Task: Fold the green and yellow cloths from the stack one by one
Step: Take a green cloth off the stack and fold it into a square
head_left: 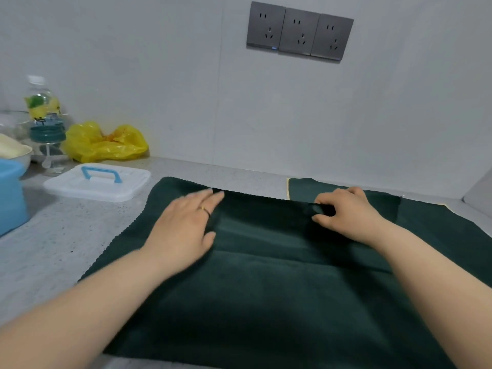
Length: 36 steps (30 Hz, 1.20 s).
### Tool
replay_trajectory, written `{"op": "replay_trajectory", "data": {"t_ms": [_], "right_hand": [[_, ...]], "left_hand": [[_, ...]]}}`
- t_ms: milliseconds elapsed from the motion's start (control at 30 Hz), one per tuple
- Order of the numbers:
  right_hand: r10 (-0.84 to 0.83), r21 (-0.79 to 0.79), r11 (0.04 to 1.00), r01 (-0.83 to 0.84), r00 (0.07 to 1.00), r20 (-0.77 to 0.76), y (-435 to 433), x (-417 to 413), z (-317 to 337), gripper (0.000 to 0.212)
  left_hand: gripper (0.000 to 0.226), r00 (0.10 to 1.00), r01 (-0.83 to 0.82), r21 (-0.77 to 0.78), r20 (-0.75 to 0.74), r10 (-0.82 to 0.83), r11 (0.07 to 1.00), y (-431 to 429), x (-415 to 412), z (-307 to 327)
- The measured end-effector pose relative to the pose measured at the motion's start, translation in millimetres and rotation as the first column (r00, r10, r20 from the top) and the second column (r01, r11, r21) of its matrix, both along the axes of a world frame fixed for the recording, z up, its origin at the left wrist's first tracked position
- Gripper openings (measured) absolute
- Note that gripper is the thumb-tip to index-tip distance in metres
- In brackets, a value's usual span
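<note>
The soft, dark green cloth (266, 302), wavy-edged, is spread at frame centre on the speckled counter (66, 249). It is pressed by the flat left hand (183, 227) and pinched at its far edge by the curled right hand (346, 214).

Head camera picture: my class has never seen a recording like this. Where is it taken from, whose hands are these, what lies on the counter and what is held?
There is no machine here. A person wears one camera on the head, looking forward and down, so you see their own two arms. The left hand lies flat on a dark green cloth spread on the speckled counter. The right hand pinches a fold of that cloth near its far edge. Beneath it on the right lie more cloths, one with a yellow edge. To the left are a white lid with a blue handle, a yellow plastic bag, a bottle and a blue tub. Three sockets sit on the wall.
</note>
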State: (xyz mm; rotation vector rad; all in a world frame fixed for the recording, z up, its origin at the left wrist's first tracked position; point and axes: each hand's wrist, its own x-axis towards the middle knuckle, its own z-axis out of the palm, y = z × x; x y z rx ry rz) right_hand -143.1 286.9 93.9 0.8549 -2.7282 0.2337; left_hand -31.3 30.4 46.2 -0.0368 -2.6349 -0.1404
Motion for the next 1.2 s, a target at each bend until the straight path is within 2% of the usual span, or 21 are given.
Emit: {"op": "replay_trajectory", "data": {"t_ms": [67, 133, 200, 267, 367, 467, 633, 733, 833, 933, 1067, 1100, 1200], "right_hand": [[0.029, -0.01, 1.0, -0.029, 0.999, -0.03, 3.9, 13.5, 4.5, 0.01], [0.061, 0.006, 0.998, -0.06, 0.996, -0.065, 8.0, 25.0, 7.2, 0.013], [0.073, 0.076, 0.995, -0.065, 0.992, -0.099, 12.6, 33.0, 9.4, 0.02], [0.053, 0.132, 0.991, -0.037, 0.991, -0.123, 18.7, 38.0, 10.0, 0.018], [-0.019, 0.079, 0.996, 0.031, 0.99, -0.143, 31.8, 47.3, 8.0, 0.004], [-0.135, 0.038, 0.989, 0.143, 0.978, -0.162, 47.9, 57.3, 3.7, 0.005], [-0.23, 0.186, 0.951, 0.246, 0.968, -0.104, 79.1, 68.7, -11.0, 0.013], [-0.28, 0.028, 0.96, 0.28, 0.96, -0.007, 94.5, 79.6, -11.8, 0.018], [-0.245, -0.152, 0.961, 0.232, 0.967, -0.071, 109.6, 95.0, -14.9, 0.02], [-0.172, -0.147, 0.977, 0.158, 0.981, -0.092, 119.3, 118.6, -23.9, 0.027], [-0.071, -0.173, 0.984, 0.052, 0.992, -0.107, 123.4, 147.7, -45.6, 0.007], [-0.045, -0.187, 0.982, 0.026, 0.994, -0.097, 121.3, 154.2, -51.1, 0.011], [0.016, -0.247, 0.969, -0.025, 0.999, -0.039, 116.1, 168.8, -70.2, 0.069]], "left_hand": [[0.077, 0.993, -0.064, -0.132, 0.095, 0.077, 0.989, -5.6, -20.8, 10.2], [0.076, 0.987, -0.062, -0.274, 0.124, 0.099, 0.96, -8.0, -34.7, 12.2], [0.064, 0.988, -0.061, -0.327, 0.117, 0.104, 0.943, -11.9, -40.4, 11.8], [0.043, 0.982, -0.112, -0.304, 0.114, 0.153, 0.946, -21.0, -39.3, 14.8], [0.027, 0.965, -0.184, -0.312, 0.125, 0.232, 0.932, -41.4, -25.9, 20.2], [0.026, 0.955, -0.215, -0.324, 0.129, 0.268, 0.921, -64.3, -3.2, 17.0], [0.031, 0.937, -0.285, -0.186, 0.153, 0.315, 0.94, -86.1, 25.0, 16.6], [0.035, 0.945, -0.291, -0.146, 0.111, 0.308, 0.946, -90.0, 34.1, 19.9], [0.035, 0.96, -0.271, -0.083, 0.049, 0.276, 0.959, -97.1, 49.3, 21.7], [0.037, 0.977, -0.195, -0.019, 0.089, 0.196, 0.981, -105.4, 71.1, 15.1], [0.046, 0.965, -0.12, -0.049, 0.227, 0.128, 0.992, -113.6, 92.7, -17.3], [0.05, 0.957, -0.117, -0.069, 0.26, 0.131, 0.991, -115.1, 95.3, -24.5], [0.054, 0.951, -0.089, -0.05, 0.292, 0.1, 0.995, -116.1, 101.3, -35.2]]}}
